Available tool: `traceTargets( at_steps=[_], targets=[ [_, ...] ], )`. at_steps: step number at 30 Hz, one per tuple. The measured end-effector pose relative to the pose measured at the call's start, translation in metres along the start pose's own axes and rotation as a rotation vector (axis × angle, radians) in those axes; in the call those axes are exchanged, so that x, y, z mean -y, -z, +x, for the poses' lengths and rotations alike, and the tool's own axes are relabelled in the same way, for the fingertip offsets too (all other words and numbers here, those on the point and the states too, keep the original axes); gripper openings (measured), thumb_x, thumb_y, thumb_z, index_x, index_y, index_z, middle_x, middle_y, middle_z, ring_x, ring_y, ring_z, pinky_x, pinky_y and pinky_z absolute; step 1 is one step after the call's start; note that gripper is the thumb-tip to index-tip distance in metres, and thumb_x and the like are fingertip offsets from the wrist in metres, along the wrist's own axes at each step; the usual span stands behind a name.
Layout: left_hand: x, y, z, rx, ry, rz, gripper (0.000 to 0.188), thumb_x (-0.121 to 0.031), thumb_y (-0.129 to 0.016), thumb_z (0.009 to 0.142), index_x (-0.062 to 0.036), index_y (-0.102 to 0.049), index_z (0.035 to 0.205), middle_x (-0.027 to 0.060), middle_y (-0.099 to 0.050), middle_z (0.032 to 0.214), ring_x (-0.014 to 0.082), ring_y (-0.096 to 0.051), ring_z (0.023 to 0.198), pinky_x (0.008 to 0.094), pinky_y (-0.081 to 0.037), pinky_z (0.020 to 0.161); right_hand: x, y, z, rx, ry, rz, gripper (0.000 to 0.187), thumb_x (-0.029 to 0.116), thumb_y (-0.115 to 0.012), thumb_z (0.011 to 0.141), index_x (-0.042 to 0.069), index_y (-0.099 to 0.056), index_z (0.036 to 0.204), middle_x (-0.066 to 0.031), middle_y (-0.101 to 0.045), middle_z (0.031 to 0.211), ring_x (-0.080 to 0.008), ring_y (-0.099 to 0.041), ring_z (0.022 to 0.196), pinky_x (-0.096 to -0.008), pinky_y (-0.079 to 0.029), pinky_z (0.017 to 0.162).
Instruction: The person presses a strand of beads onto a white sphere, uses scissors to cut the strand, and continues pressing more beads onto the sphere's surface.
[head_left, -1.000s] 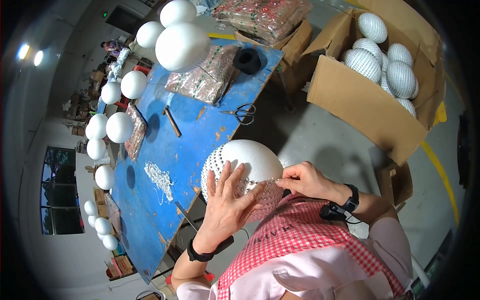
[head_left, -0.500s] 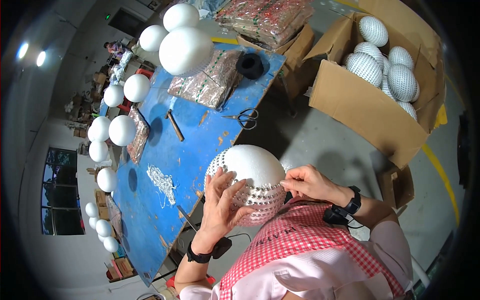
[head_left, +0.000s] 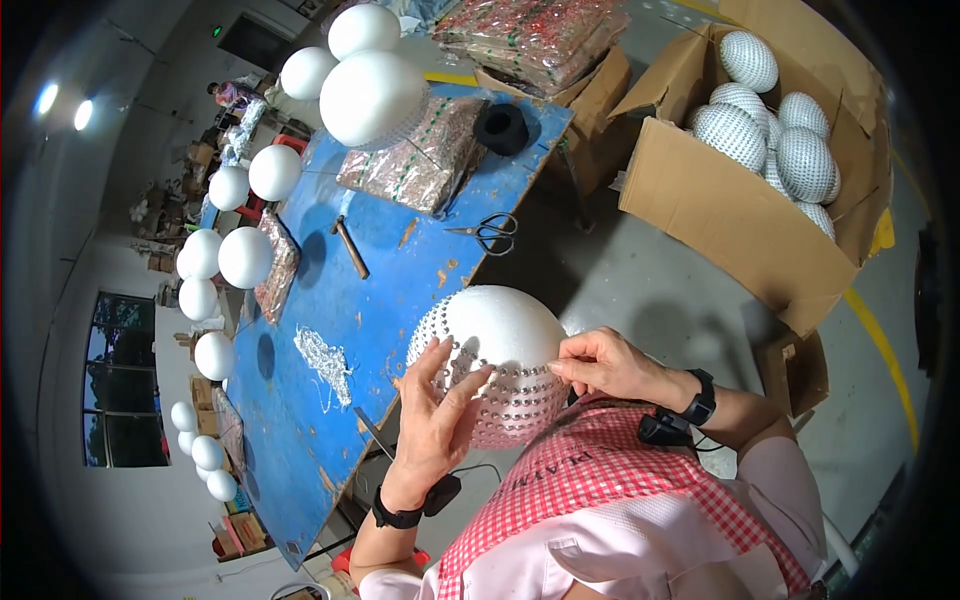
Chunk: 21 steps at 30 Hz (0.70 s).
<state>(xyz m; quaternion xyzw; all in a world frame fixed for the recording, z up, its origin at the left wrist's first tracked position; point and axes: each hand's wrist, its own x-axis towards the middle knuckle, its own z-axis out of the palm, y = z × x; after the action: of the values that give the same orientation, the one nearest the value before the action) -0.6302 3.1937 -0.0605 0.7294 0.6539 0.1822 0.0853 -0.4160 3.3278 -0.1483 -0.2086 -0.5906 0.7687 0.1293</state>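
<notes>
A large white foam ball [head_left: 505,325] rests against my red-checked apron at the table's near edge. Rows of small silver beads [head_left: 515,403] ring its lower part and left side, while its upper part is bare. My left hand [head_left: 437,420] holds the ball from the left, its fingertips laid on the beaded rows. At the ball's right side, the thumb and forefinger of my right hand [head_left: 600,362] pinch the end of a bead string against the surface. The pinched end itself is mostly hidden by the fingertips.
On the blue table [head_left: 375,300] lie scissors [head_left: 488,234], a hammer [head_left: 350,248], a silver bead-string tangle [head_left: 323,366], a black roll [head_left: 501,129] and a plastic-wrapped pack [head_left: 415,160]. White balls [head_left: 373,98] stand along its far side. A cardboard box [head_left: 735,215] at right holds several beaded balls [head_left: 729,137].
My right hand has moved slightly left along the bead row, still pinching. The fingers of my left hand have shifted on the ball, and the ball has moved slightly left.
</notes>
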Motion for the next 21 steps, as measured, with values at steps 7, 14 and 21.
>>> traceTargets(
  at_steps=[7,14,21],
  targets=[
    [-0.029,0.001,0.009,0.187,0.0,0.222,0.05,-0.028,-0.073,0.077,-0.0333,-0.058,0.125,0.0171,-0.033,0.143,0.0368,-0.024,0.137,0.0582,-0.02,0.108,0.001,-0.005,-0.007,-0.068,-0.006,-0.086,0.029,0.02,-0.055,0.093,0.0,-0.057,0.073,-0.0021,-0.055,0.059,-0.0065,-0.053,0.055,-0.0248,-0.042,0.049],
    [-0.03,-0.001,0.01,0.222,0.003,0.266,0.048,-0.027,-0.072,0.078,-0.0347,-0.059,0.123,0.0154,-0.033,0.144,0.0366,-0.026,0.137,0.0594,-0.018,0.107,0.017,-0.005,-0.021,-0.047,0.082,-0.107,0.029,0.021,-0.054,0.092,0.0,-0.056,0.072,-0.0044,-0.054,0.055,-0.0082,-0.052,0.051,-0.0268,-0.041,0.049],
    [-0.03,-0.003,0.011,0.234,0.005,0.249,0.049,-0.027,-0.073,0.077,-0.0334,-0.059,0.124,0.016,-0.033,0.144,0.0369,-0.026,0.137,0.0594,-0.016,0.108,0.007,0.003,-0.014,0.071,0.041,-0.134,0.03,0.023,-0.055,0.09,0.0,-0.057,0.071,-0.004,-0.055,0.055,-0.0083,-0.054,0.052,-0.0266,-0.041,0.05]
  ],
)
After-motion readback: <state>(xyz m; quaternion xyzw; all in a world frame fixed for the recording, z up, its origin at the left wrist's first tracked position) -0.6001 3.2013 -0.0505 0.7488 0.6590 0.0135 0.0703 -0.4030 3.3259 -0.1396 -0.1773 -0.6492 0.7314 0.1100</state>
